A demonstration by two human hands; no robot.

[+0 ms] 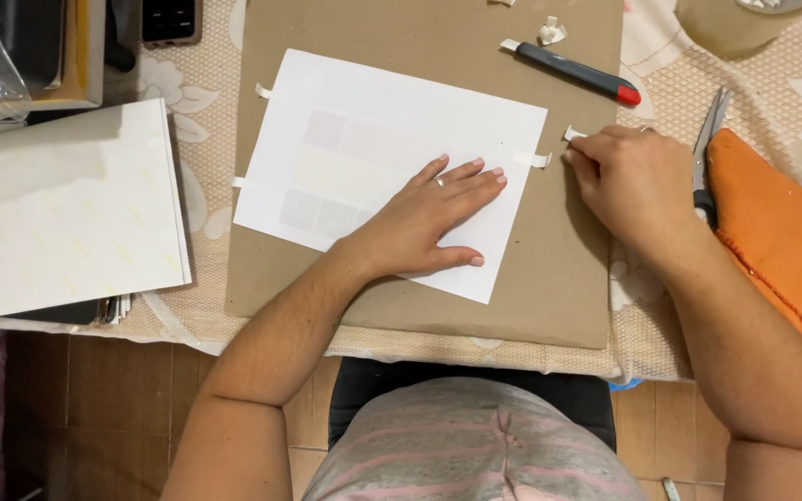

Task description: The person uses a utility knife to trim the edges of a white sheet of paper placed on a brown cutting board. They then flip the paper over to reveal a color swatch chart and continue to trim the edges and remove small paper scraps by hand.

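Left hand: the left hand (433, 218) lies flat, fingers spread and palm down, pressing on the white sheet (364, 148), gripping nothing.
Right hand: the right hand (633, 181) has its fingers pinched together on a small piece of white tape (574, 134), just off the sheet's right edge.
White sheet: it sits slightly tilted on the cardboard sheet (438, 42), faint pale squares showing through; tape tabs (538, 160) stick out at its right and left edges.
Cardboard sheet: brown, lying flat on the lace-covered tabletop (661, 93), right in front of the person.
Utility knife: the grey knife with a red tip (573, 71) rests on the cardboard's top right corner, well apart from both hands.
Scissors: the scissors (709, 139) lie just beside the right hand, against an orange cloth (772, 223).
Left side: a white board (62, 209) lies over a stack at the tabletop's left edge.
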